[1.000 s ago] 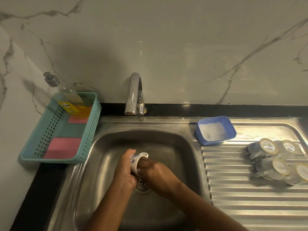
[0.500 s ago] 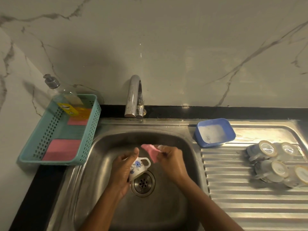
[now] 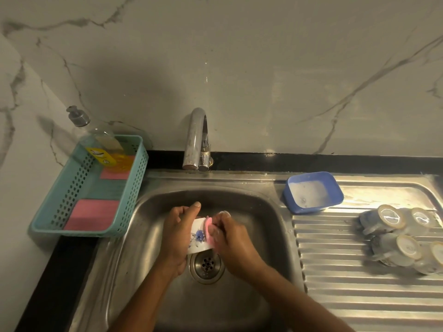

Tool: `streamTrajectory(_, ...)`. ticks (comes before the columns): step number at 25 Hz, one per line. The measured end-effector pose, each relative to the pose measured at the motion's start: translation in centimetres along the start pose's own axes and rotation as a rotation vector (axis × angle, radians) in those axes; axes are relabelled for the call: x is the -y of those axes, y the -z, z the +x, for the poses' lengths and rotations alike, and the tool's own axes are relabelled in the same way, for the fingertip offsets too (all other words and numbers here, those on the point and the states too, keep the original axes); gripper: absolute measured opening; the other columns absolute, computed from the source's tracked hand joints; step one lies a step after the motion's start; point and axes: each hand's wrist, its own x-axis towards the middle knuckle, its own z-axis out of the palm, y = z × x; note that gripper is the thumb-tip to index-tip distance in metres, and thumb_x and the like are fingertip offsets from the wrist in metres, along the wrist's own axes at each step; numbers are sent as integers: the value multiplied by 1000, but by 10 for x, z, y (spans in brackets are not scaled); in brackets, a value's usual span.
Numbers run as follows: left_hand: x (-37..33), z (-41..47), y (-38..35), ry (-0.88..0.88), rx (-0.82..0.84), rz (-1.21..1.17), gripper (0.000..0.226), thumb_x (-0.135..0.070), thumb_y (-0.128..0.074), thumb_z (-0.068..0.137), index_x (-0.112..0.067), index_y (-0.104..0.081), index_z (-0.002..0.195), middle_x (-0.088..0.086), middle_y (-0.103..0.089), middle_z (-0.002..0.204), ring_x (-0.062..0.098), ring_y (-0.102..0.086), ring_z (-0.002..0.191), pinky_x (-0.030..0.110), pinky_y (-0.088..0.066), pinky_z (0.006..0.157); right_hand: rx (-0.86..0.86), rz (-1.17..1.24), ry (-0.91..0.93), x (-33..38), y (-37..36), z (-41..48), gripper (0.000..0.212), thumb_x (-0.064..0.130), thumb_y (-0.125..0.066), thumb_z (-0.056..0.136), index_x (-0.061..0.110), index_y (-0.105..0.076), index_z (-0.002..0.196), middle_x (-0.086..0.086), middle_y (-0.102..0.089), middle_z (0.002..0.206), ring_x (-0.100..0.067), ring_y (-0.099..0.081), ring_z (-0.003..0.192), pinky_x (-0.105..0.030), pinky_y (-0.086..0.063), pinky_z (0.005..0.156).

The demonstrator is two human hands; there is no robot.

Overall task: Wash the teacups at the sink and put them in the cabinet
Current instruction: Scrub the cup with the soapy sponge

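Observation:
Over the steel sink (image 3: 148,271), above the drain, my left hand (image 3: 178,233) grips a white teacup (image 3: 199,236) with a blue flower print. My right hand (image 3: 230,238) pinches a pink sponge (image 3: 208,230) and presses it against the cup's right side; its fingers carry foam. Several other teacups (image 3: 398,233) lie on their sides on the ribbed drainboard (image 3: 347,283) at the right, soapy and touching one another. The cabinet is not in view.
A chrome tap (image 3: 197,140) stands behind the basin with no water running. A blue tub (image 3: 312,191) of soapy water sits on the drainboard's back left. A teal basket (image 3: 88,188) at the left holds a soap bottle (image 3: 105,144) and pink sponges.
One second ago the right hand's fingers were inside the cup. It then pulled the sponge out, and now the sponge rubs the cup's outer side while the left hand has turned the cup.

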Motion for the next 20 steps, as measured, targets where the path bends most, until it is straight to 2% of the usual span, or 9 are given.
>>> streamTrajectory(4,21,-5,-7,-18,-83,77,33,-38,-70,92,-7,-60,96,9,-69,73,25,-71,67,39,-55,64,-192,-15,-8,-13,-27,1,33,27,-40,106,15,-56,79,5,-60,69,-3,-59,58,-14,-38,53)
streamTrajectory(6,24,-4,-1,-11,-93,63,37,-40,-73,90,-5,-61,97,12,-70,76,29,-71,68,42,-56,66,-147,217,-100,-19,-30,1,36,29,-48,105,13,-55,73,-2,-60,64,-4,-54,53,-20,-40,55)
streamTrajectory(8,19,3,6,-12,-82,76,40,-42,-76,87,-7,-62,99,15,-71,82,32,-72,71,43,-56,66,-3,456,-95,-29,-28,-3,25,28,-59,98,7,-63,86,-16,-66,75,-21,-60,67,-36,-46,63)
streamTrajectory(10,14,6,8,-26,-36,73,33,-37,-75,88,-8,-64,99,13,-69,84,29,-70,72,40,-55,65,38,470,-83,-33,-25,-5,21,23,-60,93,5,-67,100,-22,-70,89,-34,-67,77,-45,-53,70)
streamTrajectory(12,12,5,1,-9,-19,50,35,-41,-73,89,-9,-65,100,12,-72,84,28,-71,73,42,-57,68,-110,333,-61,-33,-29,-1,14,18,-55,97,11,-65,90,-16,-70,82,-25,-69,71,-40,-56,65)
streamTrajectory(14,16,-5,-11,50,-36,58,39,-49,-72,89,-10,-71,93,14,-76,82,30,-75,75,43,-59,71,-312,112,-14,-24,-32,1,31,17,-54,102,23,-54,71,-1,-62,64,-7,-60,57,-18,-43,53)
streamTrajectory(16,25,-21,-19,131,-33,62,40,-52,-73,87,-12,-76,84,11,-77,78,28,-76,75,44,-62,73,-436,77,-15,-19,-35,-1,39,23,-56,103,25,-51,64,6,-57,58,-3,-59,55,-10,-35,50)
streamTrajectory(18,36,-29,-20,172,-8,41,55,-62,-81,73,-11,-77,93,12,-78,87,30,-77,83,53,-62,82,-470,211,-101,-24,-41,-4,41,28,-54,104,15,-62,67,-1,-64,61,-7,-64,58,-15,-44,52)
streamTrajectory(20,46,-26,-11,106,16,6,72,-65,-87,58,-9,-76,101,16,-77,95,35,-75,91,59,-58,88,-434,498,-259,-23,-42,-4,44,30,-50,106,3,-69,77,-11,-73,72,-19,-71,66,-28,-55,58)
